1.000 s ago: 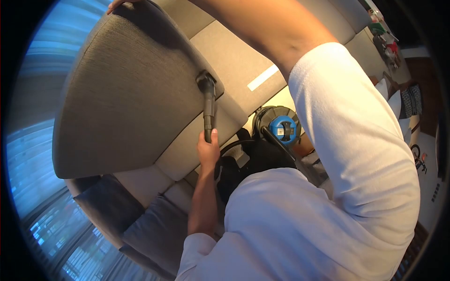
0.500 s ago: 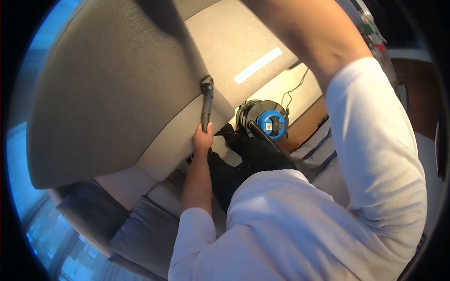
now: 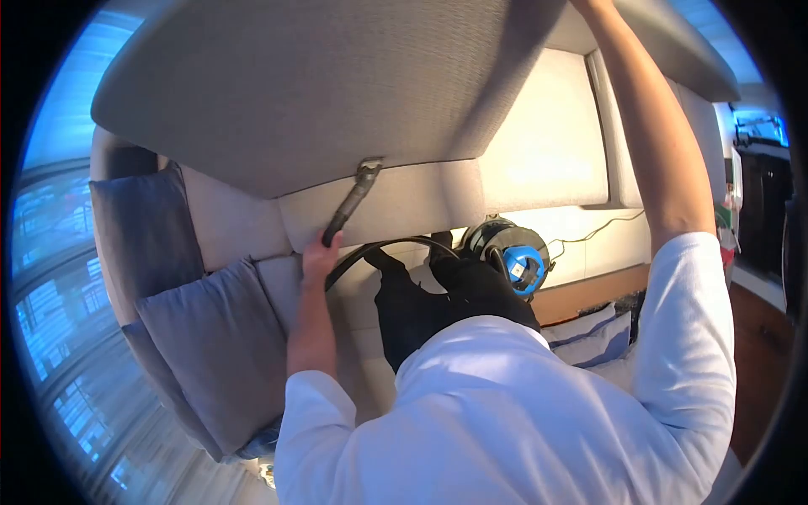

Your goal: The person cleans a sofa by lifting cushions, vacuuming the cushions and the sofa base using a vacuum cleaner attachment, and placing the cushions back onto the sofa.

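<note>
My left hand (image 3: 320, 259) is wrapped round the black tube of a vacuum nozzle (image 3: 349, 202). The nozzle's head lies where a large grey cushion (image 3: 337, 93) meets the light sofa base (image 3: 404, 202). This cushion stands tilted up across the upper part of the view. My right arm reaches up on the right; just the back part of my right hand (image 3: 593, 5) shows at the top edge, against the cushion, and its fingers are out of sight.
A vacuum cleaner (image 3: 523, 268) with a blue top stands on the floor right of my legs, its black hose (image 3: 379, 244) curving leftwards. A thin cable (image 3: 589, 236) runs to the right. Grey pillows (image 3: 219, 345) lie on the left; a lit sofa seat (image 3: 547, 135) is at the upper right.
The view has turned, so the cushion's lower edge now runs nearly level. My left hand still grips the tube, now slanted more. My right hand's fingers, seen earlier on the cushion's edge, have left the view.
</note>
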Tool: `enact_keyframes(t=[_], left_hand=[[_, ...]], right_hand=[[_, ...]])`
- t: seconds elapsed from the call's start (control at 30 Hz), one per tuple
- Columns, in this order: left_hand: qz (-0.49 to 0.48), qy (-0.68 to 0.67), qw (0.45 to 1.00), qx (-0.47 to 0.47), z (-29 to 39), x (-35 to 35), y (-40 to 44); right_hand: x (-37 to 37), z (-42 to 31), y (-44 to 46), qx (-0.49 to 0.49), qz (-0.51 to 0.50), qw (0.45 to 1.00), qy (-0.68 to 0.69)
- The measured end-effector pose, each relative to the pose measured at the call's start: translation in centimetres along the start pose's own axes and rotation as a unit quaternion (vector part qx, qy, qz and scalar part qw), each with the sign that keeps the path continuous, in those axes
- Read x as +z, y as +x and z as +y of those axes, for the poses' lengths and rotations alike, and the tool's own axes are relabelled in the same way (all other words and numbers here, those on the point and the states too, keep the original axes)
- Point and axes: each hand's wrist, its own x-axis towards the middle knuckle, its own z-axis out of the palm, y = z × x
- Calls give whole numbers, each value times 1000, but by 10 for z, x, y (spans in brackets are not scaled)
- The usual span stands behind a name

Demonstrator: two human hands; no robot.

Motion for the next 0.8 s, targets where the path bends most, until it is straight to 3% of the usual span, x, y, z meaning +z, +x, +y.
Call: enact_keyframes(t=[0.17,0.27,0.33,0.37,0.43,0.47,0.5,0.53,0.57,0.63,0.7,0.73,0.77,0.8], left_hand=[[6,-3,999,-35,-66,-55,7],[77,-18,996,-29,-130,-58,3],[149,-73,979,-115,-162,-69,-7],[156,-78,977,-120,-168,-71,-14],[235,-155,946,-158,-188,-78,-33],[242,-200,933,-175,-228,-59,-29],[206,-339,904,-163,-215,-78,-51],[167,-471,855,-138,-184,-100,-78],[177,-511,836,-96,-172,-112,-96],[206,-559,802,-43,-147,-138,-117],[150,-635,756,38,-128,-173,-132],[159,-643,747,50,-121,-194,-131],[114,-673,722,111,-114,-217,-124],[70,-697,692,172,-110,-236,-113]], right_hand=[[-14,-14,-9,69,34,997,2],[-17,-9,-6,45,18,998,26],[-19,-13,0,126,8,992,-18],[-22,1,2,92,23,994,-56],[-29,7,6,78,-4,997,26],[-31,1,8,66,-20,998,-12],[-32,-10,12,80,-33,996,-20],[-46,15,32,116,-76,986,-95],[-48,-2,51,176,-133,948,-230],[-14,-82,63,209,-125,845,-477],[49,-100,71,112,-177,956,-206],[92,-133,61,-10,-190,950,-248],[135,-187,43,-25,-231,938,-255],[171,-203,39,-181,-324,902,-218]])
